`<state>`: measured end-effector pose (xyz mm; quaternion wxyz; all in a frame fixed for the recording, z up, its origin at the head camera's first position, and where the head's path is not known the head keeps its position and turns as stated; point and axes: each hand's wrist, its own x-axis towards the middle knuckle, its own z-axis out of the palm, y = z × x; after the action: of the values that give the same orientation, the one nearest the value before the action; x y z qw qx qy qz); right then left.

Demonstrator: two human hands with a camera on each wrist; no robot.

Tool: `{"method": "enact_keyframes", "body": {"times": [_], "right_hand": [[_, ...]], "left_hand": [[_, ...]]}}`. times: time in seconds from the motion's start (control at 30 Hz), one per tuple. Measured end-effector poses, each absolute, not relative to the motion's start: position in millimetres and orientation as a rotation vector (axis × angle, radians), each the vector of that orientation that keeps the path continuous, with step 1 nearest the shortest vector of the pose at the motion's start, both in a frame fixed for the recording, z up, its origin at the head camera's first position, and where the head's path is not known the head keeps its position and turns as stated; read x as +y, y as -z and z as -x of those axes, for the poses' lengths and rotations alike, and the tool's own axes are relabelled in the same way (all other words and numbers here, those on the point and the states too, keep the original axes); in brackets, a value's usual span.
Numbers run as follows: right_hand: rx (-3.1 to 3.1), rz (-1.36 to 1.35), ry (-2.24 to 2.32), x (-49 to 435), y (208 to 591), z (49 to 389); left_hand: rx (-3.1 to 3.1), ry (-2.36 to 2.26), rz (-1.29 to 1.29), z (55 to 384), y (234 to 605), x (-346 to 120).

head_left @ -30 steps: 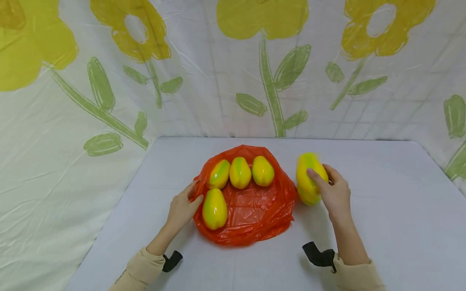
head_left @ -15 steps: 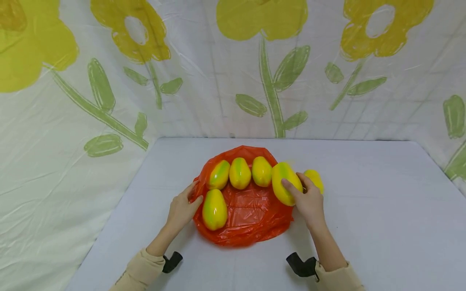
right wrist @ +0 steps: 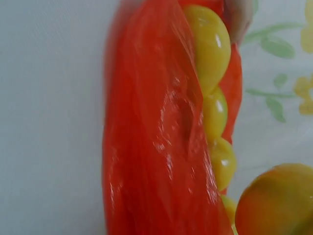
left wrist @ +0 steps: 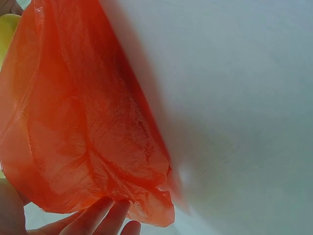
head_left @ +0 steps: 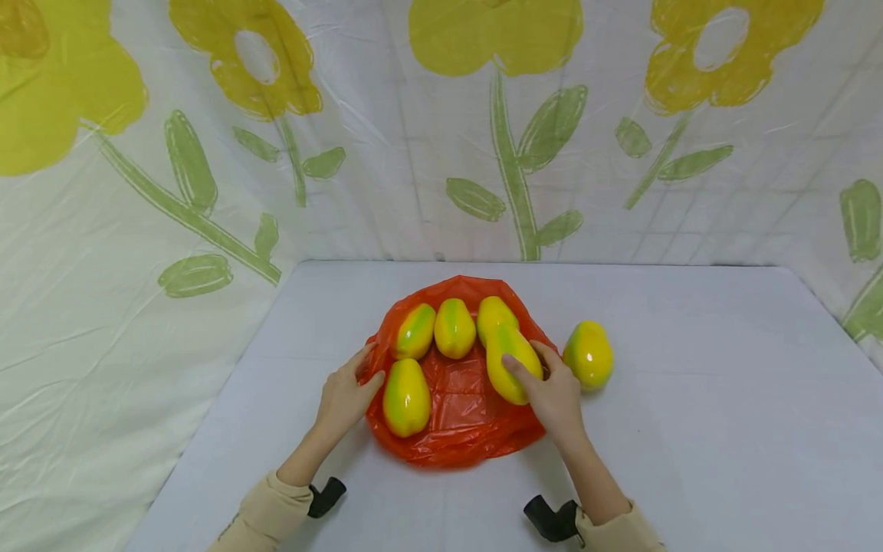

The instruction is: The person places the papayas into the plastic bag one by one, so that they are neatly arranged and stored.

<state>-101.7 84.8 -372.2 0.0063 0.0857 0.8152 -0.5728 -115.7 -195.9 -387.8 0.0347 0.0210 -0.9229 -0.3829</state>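
A red plastic bag (head_left: 458, 422) lies spread on the table, its mouth facing up. Three yellow-green papayas line its far side, among them the middle papaya (head_left: 455, 328); a further papaya (head_left: 407, 397) lies at its near left. My left hand (head_left: 347, 392) holds the bag's left rim, thumb inside and fingers against the outer plastic (left wrist: 88, 137). Over the bag's right part, my right hand (head_left: 557, 392) grips a papaya (head_left: 509, 364) that overlaps the far right one in the head view. In the right wrist view, this held papaya (right wrist: 279, 203) shows at the lower right.
One more papaya (head_left: 589, 355) rests on the white table (head_left: 724, 414), just right of the bag. A white cloth with printed yellow flowers (head_left: 497, 34) hangs behind the table and along its left. Black wrist mounts (head_left: 552, 519) stick out from both sleeves.
My right hand has carried the papaya leftward from the table's right part to over the bag, uncovering another papaya on the table. The left hand stays at the bag's rim.
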Motion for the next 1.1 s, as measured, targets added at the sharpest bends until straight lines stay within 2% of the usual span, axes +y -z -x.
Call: {"method": "enact_keyframes", "body": {"times": [0.57,1.1], "right_hand": [[2.557,-0.191,1.717,41.9,392.9,95.8],[2.59,-0.114,1.658,32.7,405.9,97.2]], "left_hand": [[-2.833,1.198,-0.065,116.0,388.4,-195.5],[-2.85,1.2,-0.074,117.2,387.9,-196.2]]}}
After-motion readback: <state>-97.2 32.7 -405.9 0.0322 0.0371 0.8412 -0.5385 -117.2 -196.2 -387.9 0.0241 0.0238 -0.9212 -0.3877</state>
